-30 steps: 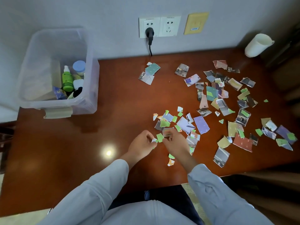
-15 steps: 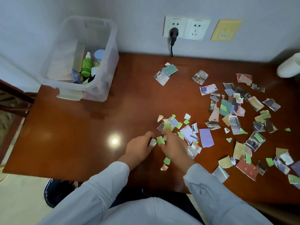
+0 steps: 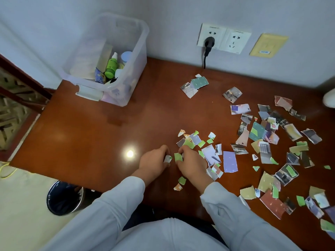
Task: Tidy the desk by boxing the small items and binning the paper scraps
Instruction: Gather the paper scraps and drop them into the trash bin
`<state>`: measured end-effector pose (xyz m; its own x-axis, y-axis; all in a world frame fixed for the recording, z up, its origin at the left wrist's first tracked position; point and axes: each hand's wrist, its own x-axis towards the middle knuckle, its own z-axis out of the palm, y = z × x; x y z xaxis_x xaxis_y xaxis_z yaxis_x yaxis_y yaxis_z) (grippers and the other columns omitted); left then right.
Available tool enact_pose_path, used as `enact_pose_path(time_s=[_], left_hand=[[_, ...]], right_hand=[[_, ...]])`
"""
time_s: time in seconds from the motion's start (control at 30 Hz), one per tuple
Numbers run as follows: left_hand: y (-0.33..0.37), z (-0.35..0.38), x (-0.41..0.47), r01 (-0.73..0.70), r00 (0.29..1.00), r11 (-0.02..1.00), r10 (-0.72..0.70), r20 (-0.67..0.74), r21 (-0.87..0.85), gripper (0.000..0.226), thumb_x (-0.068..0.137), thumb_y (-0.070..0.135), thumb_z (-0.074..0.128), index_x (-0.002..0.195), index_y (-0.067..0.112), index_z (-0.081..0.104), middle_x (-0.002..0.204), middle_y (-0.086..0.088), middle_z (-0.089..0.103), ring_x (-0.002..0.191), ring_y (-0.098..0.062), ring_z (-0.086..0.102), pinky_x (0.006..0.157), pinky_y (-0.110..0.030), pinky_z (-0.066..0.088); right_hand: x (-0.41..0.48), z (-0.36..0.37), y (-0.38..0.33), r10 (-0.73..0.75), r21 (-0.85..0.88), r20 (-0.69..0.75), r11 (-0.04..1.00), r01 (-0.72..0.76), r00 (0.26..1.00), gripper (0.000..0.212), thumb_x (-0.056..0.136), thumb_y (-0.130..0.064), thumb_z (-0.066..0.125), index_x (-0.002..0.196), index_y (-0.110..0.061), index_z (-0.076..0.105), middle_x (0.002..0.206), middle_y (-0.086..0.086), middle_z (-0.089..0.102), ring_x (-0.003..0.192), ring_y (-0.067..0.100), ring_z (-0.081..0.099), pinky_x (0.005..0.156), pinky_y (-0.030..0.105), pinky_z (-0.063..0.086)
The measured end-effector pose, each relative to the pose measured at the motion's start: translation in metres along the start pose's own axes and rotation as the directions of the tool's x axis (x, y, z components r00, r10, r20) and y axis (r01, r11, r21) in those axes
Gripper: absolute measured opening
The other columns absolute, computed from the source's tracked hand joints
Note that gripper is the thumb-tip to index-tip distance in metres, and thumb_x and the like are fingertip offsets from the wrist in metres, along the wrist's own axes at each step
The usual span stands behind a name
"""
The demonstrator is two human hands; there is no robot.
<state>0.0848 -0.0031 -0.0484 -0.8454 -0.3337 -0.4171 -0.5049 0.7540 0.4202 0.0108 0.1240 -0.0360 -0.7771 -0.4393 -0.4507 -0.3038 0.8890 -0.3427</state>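
Several torn paper scraps (image 3: pixel 262 142) lie scattered over the middle and right of the brown desk (image 3: pixel 108 133). My left hand (image 3: pixel 154 162) rests near the front edge, its fingers pinched on a small white and green scrap (image 3: pixel 167 158). My right hand (image 3: pixel 193 164) sits just right of it, fingers closed on a green scrap (image 3: pixel 178 157). A clear plastic box (image 3: pixel 125 82) at the back left holds a green bottle (image 3: pixel 111 65) and other small items. A dark bin (image 3: pixel 64 197) stands on the floor at the desk's front left.
A black plug and cable (image 3: pixel 208 46) hang from the wall sockets behind the desk. A white object (image 3: pixel 329 99) sits at the far right edge. Two scraps (image 3: pixel 180 183) lie between my forearms. Wooden furniture (image 3: pixel 18 91) is left of the desk.
The view has swung left and down, bringing the floor bin into sight. Both hands stay together at the small scrap pile, holding the same pieces.
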Motion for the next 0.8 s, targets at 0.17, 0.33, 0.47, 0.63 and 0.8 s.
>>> enact_pose_path(time_s=[0.17,0.33,0.47,0.63,0.8], left_hand=[[0.001,-0.002,-0.001,0.054,0.998,0.998,-0.053,0.014,-0.018,0.032,0.082,0.037,0.068,0.104,0.025,0.048,0.095,0.003,0.066,0.089,-0.023,0.060,0.068,-0.031,0.042],[0.003,-0.006,0.001,0.090,0.996,0.995,-0.089,0.030,-0.041,0.028,0.080,0.034,0.071,0.090,0.023,0.047,0.091,0.002,0.064,0.087,-0.024,0.059,0.063,-0.029,0.036],[0.002,-0.004,-0.001,0.087,0.996,0.996,-0.086,0.037,-0.031,0.020,0.082,0.035,0.068,0.084,0.025,0.051,0.089,0.003,0.064,0.087,-0.021,0.058,0.063,-0.028,0.035],[-0.003,0.003,0.000,0.179,0.983,0.937,-0.156,0.100,-0.299,0.020,0.082,0.028,0.063,0.072,0.025,0.045,0.075,0.006,0.056,0.073,-0.018,0.053,0.065,-0.032,0.041],[0.011,-0.006,-0.003,0.357,0.918,0.451,-0.330,0.219,-0.818,0.017,0.088,0.001,0.042,0.077,0.015,0.040,0.071,-0.002,0.052,0.057,-0.015,0.050,0.051,-0.026,0.043]], right_hand=[[0.001,0.000,-0.002,0.012,0.003,0.003,1.000,-0.012,1.000,0.032,0.089,-0.027,0.065,0.118,-0.027,0.052,0.111,-0.004,0.066,0.098,0.019,0.064,0.066,0.024,0.044],[0.002,-0.001,0.001,0.006,0.007,0.026,1.000,-0.007,1.000,0.028,0.088,-0.027,0.066,0.112,-0.028,0.052,0.108,-0.004,0.065,0.097,0.019,0.062,0.066,0.026,0.045],[0.003,-0.002,0.001,0.007,0.022,0.022,1.000,-0.008,1.000,0.034,0.087,-0.028,0.068,0.117,-0.028,0.051,0.112,-0.005,0.064,0.101,0.020,0.062,0.067,0.025,0.044],[0.007,-0.002,0.002,0.023,0.024,0.052,0.999,-0.025,0.998,0.028,0.087,-0.029,0.066,0.113,-0.027,0.054,0.112,-0.004,0.065,0.103,0.021,0.061,0.070,0.027,0.044],[0.003,-0.001,0.000,0.035,0.031,0.026,0.999,-0.036,0.999,0.033,0.087,-0.027,0.067,0.113,-0.027,0.048,0.106,-0.004,0.065,0.097,0.021,0.063,0.063,0.026,0.041]])
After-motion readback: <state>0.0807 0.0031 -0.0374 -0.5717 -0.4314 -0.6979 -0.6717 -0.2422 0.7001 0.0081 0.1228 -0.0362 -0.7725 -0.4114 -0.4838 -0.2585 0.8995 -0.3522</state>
